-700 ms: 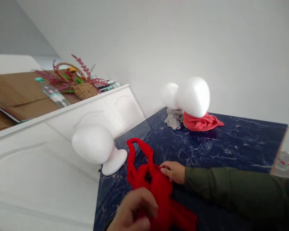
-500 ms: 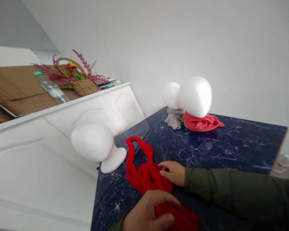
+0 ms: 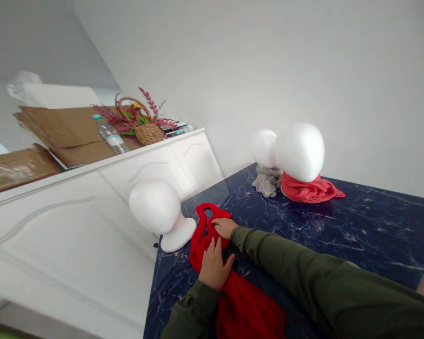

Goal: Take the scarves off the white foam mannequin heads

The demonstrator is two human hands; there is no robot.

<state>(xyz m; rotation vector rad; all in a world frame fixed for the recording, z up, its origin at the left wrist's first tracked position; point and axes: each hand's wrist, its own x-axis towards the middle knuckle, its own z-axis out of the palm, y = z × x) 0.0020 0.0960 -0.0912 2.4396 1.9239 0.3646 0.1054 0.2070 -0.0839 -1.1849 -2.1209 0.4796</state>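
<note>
A red scarf (image 3: 247,306) lies bunched on the dark blue marble table (image 3: 356,235). My left hand (image 3: 214,267) rests flat on its middle, fingers together and pointing away from me. Farther off, my right hand (image 3: 224,227) presses on the scarf's looped far end, fingers curled over the cloth. A bare white foam head (image 3: 157,207) stands just left of the scarf, near the table's left edge.
Two more foam heads stand at the back: one (image 3: 299,151) with a coral scarf (image 3: 311,191) at its neck, one (image 3: 263,147) with a grey cloth (image 3: 267,181). A white cabinet (image 3: 102,197) at left carries cardboard (image 3: 61,134), a water bottle (image 3: 109,136) and a flower basket (image 3: 146,129).
My left hand has moved forward from the near edge onto the scarf's middle. My right hand has slid farther up to the looped end. The view has shifted a little to the left.
</note>
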